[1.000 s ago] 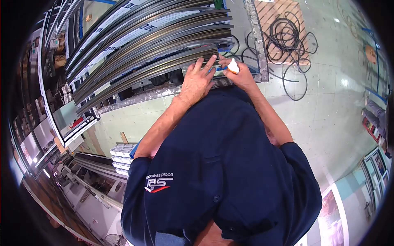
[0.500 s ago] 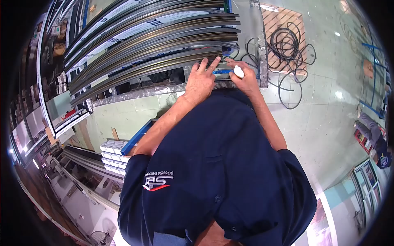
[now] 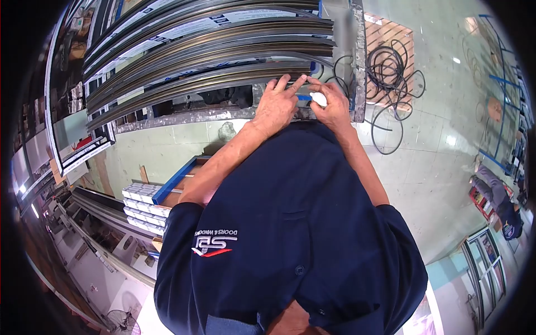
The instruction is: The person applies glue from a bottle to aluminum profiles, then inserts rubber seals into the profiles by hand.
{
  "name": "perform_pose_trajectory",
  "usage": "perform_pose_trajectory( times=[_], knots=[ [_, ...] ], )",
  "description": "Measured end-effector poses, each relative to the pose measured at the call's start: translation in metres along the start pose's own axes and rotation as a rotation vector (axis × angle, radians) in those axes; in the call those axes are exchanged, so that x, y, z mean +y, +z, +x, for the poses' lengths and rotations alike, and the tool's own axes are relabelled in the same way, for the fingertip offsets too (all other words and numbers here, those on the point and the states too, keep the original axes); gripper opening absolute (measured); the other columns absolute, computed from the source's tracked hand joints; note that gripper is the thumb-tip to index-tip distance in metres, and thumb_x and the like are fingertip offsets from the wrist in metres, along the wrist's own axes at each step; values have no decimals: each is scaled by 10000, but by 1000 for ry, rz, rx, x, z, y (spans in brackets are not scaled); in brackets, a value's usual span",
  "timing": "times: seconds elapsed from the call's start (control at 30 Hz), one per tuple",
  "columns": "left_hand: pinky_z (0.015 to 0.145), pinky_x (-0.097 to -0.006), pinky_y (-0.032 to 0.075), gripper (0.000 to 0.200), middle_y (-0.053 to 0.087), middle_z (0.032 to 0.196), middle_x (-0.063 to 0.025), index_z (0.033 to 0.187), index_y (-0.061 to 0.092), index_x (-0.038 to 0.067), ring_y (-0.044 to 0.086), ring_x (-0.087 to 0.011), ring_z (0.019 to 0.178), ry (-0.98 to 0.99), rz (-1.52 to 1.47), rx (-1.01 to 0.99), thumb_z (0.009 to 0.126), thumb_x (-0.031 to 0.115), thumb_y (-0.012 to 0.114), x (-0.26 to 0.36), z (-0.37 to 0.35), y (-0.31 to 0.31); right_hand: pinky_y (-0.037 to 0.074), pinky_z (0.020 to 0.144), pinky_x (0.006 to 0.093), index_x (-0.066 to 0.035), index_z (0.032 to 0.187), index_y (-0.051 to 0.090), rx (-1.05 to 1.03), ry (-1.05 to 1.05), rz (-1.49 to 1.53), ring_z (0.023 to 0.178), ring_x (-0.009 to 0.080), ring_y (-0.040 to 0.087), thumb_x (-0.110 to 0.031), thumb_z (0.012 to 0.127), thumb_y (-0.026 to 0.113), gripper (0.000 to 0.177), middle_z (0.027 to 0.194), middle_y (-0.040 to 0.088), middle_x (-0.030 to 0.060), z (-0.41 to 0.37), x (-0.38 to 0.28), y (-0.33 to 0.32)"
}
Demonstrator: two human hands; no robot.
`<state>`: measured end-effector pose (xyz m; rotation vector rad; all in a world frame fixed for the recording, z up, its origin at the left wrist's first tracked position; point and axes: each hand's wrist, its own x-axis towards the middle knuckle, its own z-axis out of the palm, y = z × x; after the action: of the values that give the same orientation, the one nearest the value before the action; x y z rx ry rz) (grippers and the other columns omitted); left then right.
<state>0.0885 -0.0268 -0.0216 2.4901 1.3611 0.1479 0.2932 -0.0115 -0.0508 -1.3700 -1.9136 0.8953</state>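
My left hand's fingers (image 3: pixel 285 84) spread partly open at the right-hand end of the nearest dark strips (image 3: pixel 195 89), seemingly to steady them. Beside them, my right hand (image 3: pixel 335 109) is curled closed around 1 small white bottle (image 3: pixel 319 99), its thumb and fingers wrapped so that, I judge, the tip can be aimed near that end. The bottle sits just right of my left fingers; it slants, its tip apparently up and left, though it's too small to be sure. The strips' long axis runs left to right across the bench (image 3: pixel 359 56), rising slightly rightward. Farther right lies a coiled black hose (image 3: pixel 371 62).
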Motion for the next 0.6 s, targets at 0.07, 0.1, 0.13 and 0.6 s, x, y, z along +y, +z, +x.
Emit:
perform_pose_trajectory(
  times=[0.07,0.1,0.13,0.6],
  knots=[
    [1064,-474,404,227,409,1630,-63,898,739,21,454,-341,1366,-1,-32,42,790,212,798,-2,-1,2,565,843,378,-78,1024,733,8,2,-37,910,251,664,-89,721,723,303,1230,749,-8,0,-4,0],
    [1060,-473,405,227,408,1630,-64,906,736,22,454,-337,1367,-7,-44,65,791,207,797,-2,-3,4,565,830,375,-79,1014,732,14,4,-55,895,246,661,-91,718,726,297,1233,748,-15,1,-5,-1],
    [1057,-472,406,227,407,1631,-66,913,733,22,454,-333,1367,-13,-56,87,792,203,796,-2,-5,5,565,820,374,-80,1007,730,23,-17,-70,883,243,658,-91,715,727,292,1235,748,-15,1,-5,0],
    [1014,-445,413,186,529,1544,-55,875,755,18,500,-309,1316,25,-84,121,799,185,790,-16,-6,4,555,851,368,-56,1014,711,39,-36,-117,891,252,648,-41,720,684,295,1257,740,14,-2,-4,8]
  ],
)
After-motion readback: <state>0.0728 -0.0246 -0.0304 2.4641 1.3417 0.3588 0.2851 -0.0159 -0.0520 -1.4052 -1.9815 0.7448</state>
